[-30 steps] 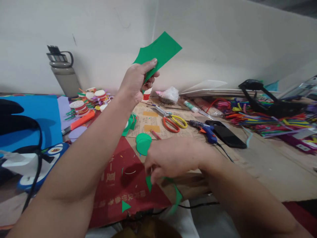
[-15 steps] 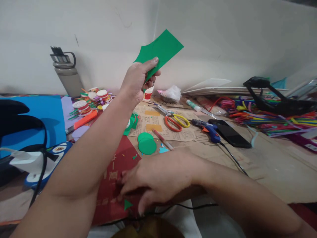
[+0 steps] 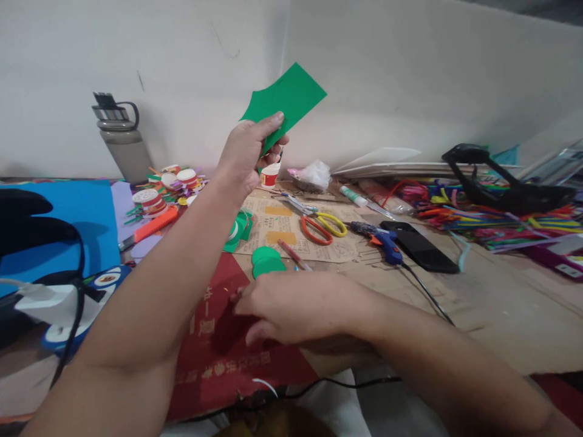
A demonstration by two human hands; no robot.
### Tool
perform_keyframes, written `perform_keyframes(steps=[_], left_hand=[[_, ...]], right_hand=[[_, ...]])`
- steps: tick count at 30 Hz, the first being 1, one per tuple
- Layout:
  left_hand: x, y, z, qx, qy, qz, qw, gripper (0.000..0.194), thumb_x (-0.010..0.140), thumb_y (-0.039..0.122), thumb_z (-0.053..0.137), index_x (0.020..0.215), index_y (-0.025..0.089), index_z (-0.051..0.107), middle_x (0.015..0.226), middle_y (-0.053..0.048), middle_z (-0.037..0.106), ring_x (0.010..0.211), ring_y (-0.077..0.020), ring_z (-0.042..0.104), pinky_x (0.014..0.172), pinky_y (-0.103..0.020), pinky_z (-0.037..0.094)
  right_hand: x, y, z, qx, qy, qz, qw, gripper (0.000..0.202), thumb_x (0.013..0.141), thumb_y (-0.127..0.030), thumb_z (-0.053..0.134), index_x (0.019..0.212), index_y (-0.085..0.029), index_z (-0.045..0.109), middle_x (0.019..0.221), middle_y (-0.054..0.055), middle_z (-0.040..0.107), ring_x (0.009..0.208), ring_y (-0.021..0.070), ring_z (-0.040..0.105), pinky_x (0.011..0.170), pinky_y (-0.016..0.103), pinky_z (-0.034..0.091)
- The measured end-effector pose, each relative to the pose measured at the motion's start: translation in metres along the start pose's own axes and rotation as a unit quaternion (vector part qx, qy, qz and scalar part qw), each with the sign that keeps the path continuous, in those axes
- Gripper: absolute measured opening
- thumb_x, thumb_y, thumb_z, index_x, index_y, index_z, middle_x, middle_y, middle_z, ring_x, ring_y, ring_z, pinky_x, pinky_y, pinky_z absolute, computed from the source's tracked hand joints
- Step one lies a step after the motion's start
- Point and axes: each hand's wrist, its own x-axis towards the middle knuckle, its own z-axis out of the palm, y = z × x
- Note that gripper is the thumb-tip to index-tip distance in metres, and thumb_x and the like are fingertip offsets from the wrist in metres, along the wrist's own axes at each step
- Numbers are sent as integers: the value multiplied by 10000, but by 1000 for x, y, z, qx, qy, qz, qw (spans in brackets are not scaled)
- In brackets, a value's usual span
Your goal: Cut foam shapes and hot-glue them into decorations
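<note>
My left hand is raised over the far side of the table, pinching a sheet of green paper between thumb and fingers. The sheet has a curved cut along one edge. Lower down, my right hand hovers over or brushes a red printed sheet, palm down, with the thumb apart from the fingers. Just beyond it lie overlapping green paper circles, the nearer one partly hidden by that hand. A pen rests beside them. More green cut pieces lie near my left forearm.
Scissors, a blue glue gun with its cord, and a phone lie to the right. Several pipe cleaners are piled far right. Leftward are an orange cutter, small decorated cups, a bottle and a power strip.
My right hand has moved slightly away from me over the red sheet, and green scraps there no longer show. My left hand with the green paper has shifted slightly left and down.
</note>
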Motion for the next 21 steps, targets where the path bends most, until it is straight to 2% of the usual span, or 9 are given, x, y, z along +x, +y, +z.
perform_keyframes(steps=[3,5,8,11,13,15,16,18,21], left_hand=[[1,1,-3,9,28,7,1000,200,876,242,645,722,152,554,630,-1,603,498,-56,529,469,-168,358],[2,0,-5,13,43,2,999,203,855,245,672,710,162,556,624,-3,608,506,-63,541,466,-173,372],[6,-5,-7,22,48,-9,999,231,796,292,738,687,176,571,613,-10,618,506,-74,538,471,-184,400],[9,-15,-11,41,35,-11,999,247,740,319,777,676,171,589,601,-15,624,500,-83,533,469,-190,405],[11,-24,-13,50,24,-6,998,270,700,335,798,665,167,589,579,-8,611,497,-90,535,467,-196,406],[12,-33,-16,54,24,-8,998,320,644,341,833,628,167,566,547,8,582,491,-99,535,477,-213,421],[12,-38,-17,59,32,-19,998,345,611,351,852,612,167,560,528,12,568,479,-106,530,471,-224,417],[12,-45,-18,54,42,-49,997,372,547,361,887,629,162,583,536,5,584,494,-127,554,485,-242,427],[8,-56,-17,52,-6,-105,993,413,492,402,906,671,145,636,581,-31,639,508,-156,572,504,-280,450]], right_hand=[[-7,-9,-6,137,-126,-78,979,199,931,-281,606,1011,-142,725,1019,52,757,912,129,691,744,170,472],[-15,-9,-15,242,-208,-60,946,157,932,-221,594,1007,-140,705,984,28,755,881,100,703,752,143,490],[-22,4,-28,361,-204,9,910,117,905,-173,595,981,-133,674,868,12,734,776,97,709,715,166,530],[-20,29,-35,417,3,6,909,115,874,-223,618,913,-124,662,809,16,711,703,104,700,649,185,540],[-15,48,-37,386,270,26,882,165,870,-303,620,859,-141,650,699,-20,664,546,71,630,495,142,460],[-9,68,-39,357,510,57,780,210,875,-347,591,817,-150,633,568,-55,553,438,47,513,413,136,351],[-7,78,-40,357,586,72,723,227,873,-371,582,822,-154,622,553,-62,514,430,46,477,401,144,313],[-4,98,-42,366,682,84,628,248,852,-417,591,878,-170,600,644,-47,549,516,60,494,459,158,355],[-4,123,-46,341,742,102,569,375,778,-464,656,1016,-186,578,906,17,650,787,119,587,618,199,447]])
